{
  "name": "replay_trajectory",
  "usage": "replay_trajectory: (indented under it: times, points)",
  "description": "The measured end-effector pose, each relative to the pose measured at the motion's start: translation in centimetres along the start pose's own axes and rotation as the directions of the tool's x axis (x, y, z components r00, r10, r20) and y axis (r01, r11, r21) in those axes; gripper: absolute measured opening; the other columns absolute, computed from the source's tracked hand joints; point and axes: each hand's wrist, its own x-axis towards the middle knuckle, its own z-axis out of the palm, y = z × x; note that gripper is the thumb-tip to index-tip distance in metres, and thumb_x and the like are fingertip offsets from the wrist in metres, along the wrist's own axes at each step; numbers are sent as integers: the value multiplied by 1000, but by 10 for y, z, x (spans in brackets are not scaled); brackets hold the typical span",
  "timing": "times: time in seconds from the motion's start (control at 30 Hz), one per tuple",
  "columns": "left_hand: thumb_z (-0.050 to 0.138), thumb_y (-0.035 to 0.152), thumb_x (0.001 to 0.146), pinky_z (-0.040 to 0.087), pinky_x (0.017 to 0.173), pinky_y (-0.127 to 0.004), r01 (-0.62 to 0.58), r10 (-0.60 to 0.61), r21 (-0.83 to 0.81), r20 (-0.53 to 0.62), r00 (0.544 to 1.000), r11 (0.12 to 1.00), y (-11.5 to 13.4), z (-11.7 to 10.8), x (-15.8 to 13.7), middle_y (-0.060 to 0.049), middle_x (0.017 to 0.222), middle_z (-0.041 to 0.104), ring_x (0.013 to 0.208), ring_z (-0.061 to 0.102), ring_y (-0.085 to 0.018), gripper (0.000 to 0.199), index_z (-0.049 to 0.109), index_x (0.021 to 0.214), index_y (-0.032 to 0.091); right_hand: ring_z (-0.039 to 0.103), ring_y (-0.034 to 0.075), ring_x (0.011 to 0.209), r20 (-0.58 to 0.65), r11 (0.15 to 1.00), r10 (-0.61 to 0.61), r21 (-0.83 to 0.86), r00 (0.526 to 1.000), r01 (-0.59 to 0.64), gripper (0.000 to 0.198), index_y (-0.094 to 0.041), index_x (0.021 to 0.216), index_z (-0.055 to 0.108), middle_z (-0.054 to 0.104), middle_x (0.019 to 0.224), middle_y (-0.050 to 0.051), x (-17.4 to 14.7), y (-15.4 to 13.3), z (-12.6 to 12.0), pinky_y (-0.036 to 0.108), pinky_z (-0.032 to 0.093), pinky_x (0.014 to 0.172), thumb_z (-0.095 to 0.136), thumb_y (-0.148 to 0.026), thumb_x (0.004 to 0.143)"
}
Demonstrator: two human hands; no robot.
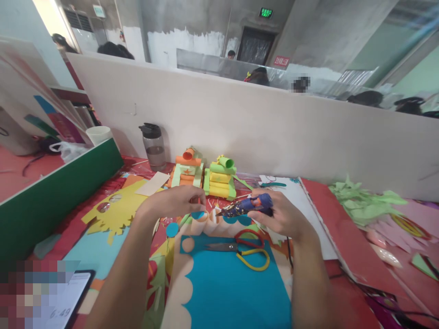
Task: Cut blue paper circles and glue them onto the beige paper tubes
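Observation:
My right hand [279, 214] is wrapped round a dark blue glue gun [248, 205], its nozzle pointing left over some pale rolled paper pieces [207, 224]. On the left side of those rolls, my left hand [181, 201] hovers with bent fingers drawn together; what they hold, if anything, is hidden. A blue paper circle [198, 214] shows just under its fingertips, and another blue circle [172, 230] lies further left. Scissors [222, 247] with red and yellow handles rest on a blue paper sheet [233, 292], which has a pale scalloped border.
Behind my hands stand an orange paper tank [187, 171] and a green-yellow one [221, 178]. A water bottle [153, 148] stands by the white partition [240, 119]. Yellow cut paper [120, 208] and a phone [73, 297] lie left; crumpled green paper [363, 198] and a cable [356, 283] right.

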Motion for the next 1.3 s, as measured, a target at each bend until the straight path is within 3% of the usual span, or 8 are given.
replay_trajectory:
  times: [0.37,0.57,0.8,1.07,1.2,1.3]
  points:
    - [53,41,90,35,53,-25,2,-2,1,5,1000,1000,0,0,0,0,75,59,64,50,-14,22,63,91,21,47,16,62,3,993,24,-116,1000,-23,35,-20,74,49,53,70,0,4,-2,3,27,32,58,61,-49,89]
    - [54,42,89,35,53,-25,10,-10,-9,0,1000,1000,-1,0,0,0,75,58,63,49,-14,23,63,91,21,48,15,62,67,999,33,-38,997,-30,32,-20,75,52,55,70,0,-1,-6,-3,27,34,57,64,-47,88]
    - [52,39,89,36,54,-25,-2,2,8,-6,1000,1000,0,-1,-1,-1,77,61,65,51,-14,21,62,90,21,49,17,64,17,978,8,207,1000,-12,39,-20,75,54,52,71,1,-7,4,-7,28,39,58,60,-55,89]
    - [53,45,90,35,54,-25,3,-3,5,-11,1000,1000,0,-1,-1,-1,78,61,64,52,-14,26,62,88,21,51,16,63,71,969,26,242,997,-42,39,-19,75,59,57,70,1,-6,5,-6,26,41,57,63,-56,88]
    - [53,48,90,37,57,-25,18,-18,6,-67,998,1000,1,-3,-3,0,80,62,68,53,-15,28,62,93,22,50,16,62,-44,961,98,263,994,-83,40,-19,75,61,57,68,1,-8,6,-7,26,40,55,61,-56,90]
    - [54,49,91,39,60,-25,21,-22,-11,-132,991,1000,4,-5,-5,0,82,64,71,54,-15,28,62,91,21,49,15,58,92,959,73,266,993,-95,38,-19,72,62,56,64,0,-7,6,-7,26,39,52,65,-54,87]
